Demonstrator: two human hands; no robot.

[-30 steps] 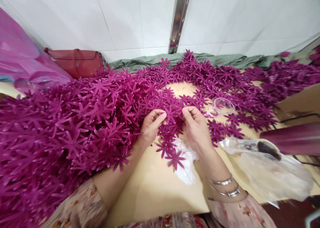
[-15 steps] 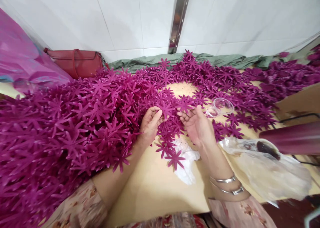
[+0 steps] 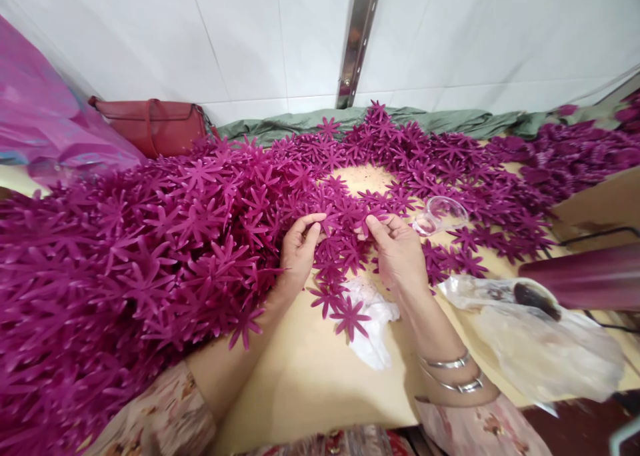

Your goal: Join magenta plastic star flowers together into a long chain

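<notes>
Purple star-shaped artificial flower pieces with long narrow petals form a large heap on the left and spread across the table. My left hand is at the heap's right side, its thumb and forefinger closed on the petals of a purple flower piece. Opposite it, my right hand pinches another purple flower piece between thumb and fingers. Its far fingers are partly hidden. More flower pieces lie beneath and between both hands, and one flower piece rests partly on a crumpled white tissue.
A clear plastic cup lies right of my right hand. Further right are a clear plastic bag, a dark purple cylinder and a cardboard box. A red handbag and green cloth line the tiled wall.
My right hand has turned over and closed, its thumb now pressing on a flower piece. The left hand has shifted slightly, and the flower piece that stood up at its fingertips sits differently.
</notes>
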